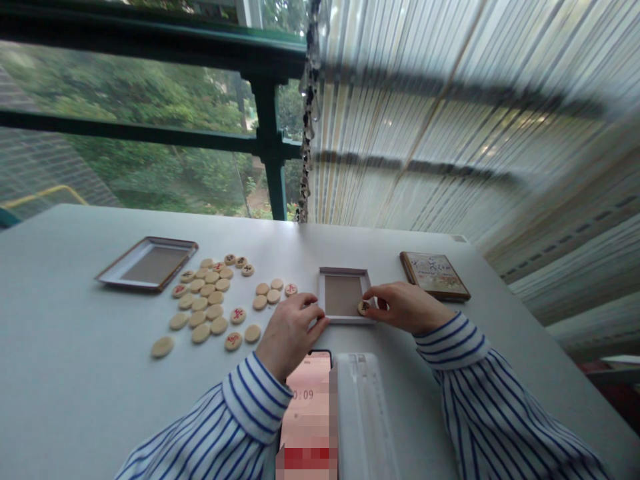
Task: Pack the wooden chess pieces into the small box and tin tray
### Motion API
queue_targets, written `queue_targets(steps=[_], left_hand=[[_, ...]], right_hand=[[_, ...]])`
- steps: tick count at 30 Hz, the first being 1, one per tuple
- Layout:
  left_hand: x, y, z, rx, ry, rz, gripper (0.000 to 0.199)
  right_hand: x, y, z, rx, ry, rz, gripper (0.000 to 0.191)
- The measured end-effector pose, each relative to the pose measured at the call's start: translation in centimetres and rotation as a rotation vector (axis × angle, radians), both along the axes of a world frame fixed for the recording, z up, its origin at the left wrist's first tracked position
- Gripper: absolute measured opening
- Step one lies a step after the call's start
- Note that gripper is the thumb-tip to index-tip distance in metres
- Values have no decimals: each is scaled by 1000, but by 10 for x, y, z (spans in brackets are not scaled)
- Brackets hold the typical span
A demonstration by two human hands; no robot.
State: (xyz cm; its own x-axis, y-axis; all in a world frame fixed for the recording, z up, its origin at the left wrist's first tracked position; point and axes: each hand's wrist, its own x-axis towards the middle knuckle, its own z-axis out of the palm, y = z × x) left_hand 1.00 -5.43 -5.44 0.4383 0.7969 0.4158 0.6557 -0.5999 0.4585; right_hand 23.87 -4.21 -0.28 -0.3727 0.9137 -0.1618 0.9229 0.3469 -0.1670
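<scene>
An open box tray (343, 321) with a grey-brown bottom lies in front of me. At its lower right inside corner, my right hand (403, 305) has its fingers on one round wooden piece (363, 307) with a dark character. My left hand (293, 330) rests at the tray's lower left corner, fingers curled against the rim; whether a piece is under them is hidden. Several round pieces (199, 304) lie spread to the left, most with plain faces up, some with red or dark characters. A small group (273, 296) sits nearer the left hand.
A box lid (159, 288) lies open side up at the far left. At the right is a closed decorated box (435, 275). Near me are a phone (307, 380) showing a timer and a long translucent case (364, 413). A window and string curtain stand behind the white table (90, 373).
</scene>
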Motion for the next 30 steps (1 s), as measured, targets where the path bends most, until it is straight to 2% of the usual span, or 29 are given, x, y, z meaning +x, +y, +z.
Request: queue_targets(steps=[11, 30], left_hand=[[0, 0, -1, -11, -1, -5, 14], [0, 0, 0, -1, -2, -7, 14]], right_hand=[[-1, 0, 2, -21, 2, 43, 25], [1, 0, 3, -50, -2, 57, 27]])
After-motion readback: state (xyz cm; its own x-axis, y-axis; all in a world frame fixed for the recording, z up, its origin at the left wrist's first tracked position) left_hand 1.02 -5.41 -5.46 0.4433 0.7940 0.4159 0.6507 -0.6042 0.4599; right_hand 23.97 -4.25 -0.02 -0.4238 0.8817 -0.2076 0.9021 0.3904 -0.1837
